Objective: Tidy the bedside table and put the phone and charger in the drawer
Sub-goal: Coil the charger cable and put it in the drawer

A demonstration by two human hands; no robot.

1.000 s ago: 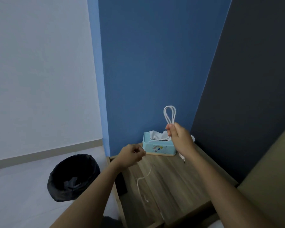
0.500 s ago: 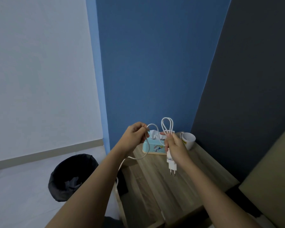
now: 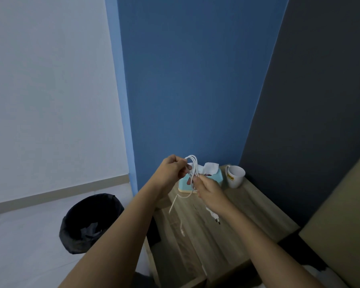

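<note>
While our left hand (image 3: 174, 170) pinches the charger cable (image 3: 192, 166) loops, our right hand (image 3: 209, 190) clamps them just below. Beneath that grip the loose tail (image 3: 175, 204) and plug (image 3: 215, 218) dangle; either could snag, spilling our coil.

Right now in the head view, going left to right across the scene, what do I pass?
Black bin on the floor → left hand on the white charger cable → right hand gripping the loops → tissue box → white mug.
</note>
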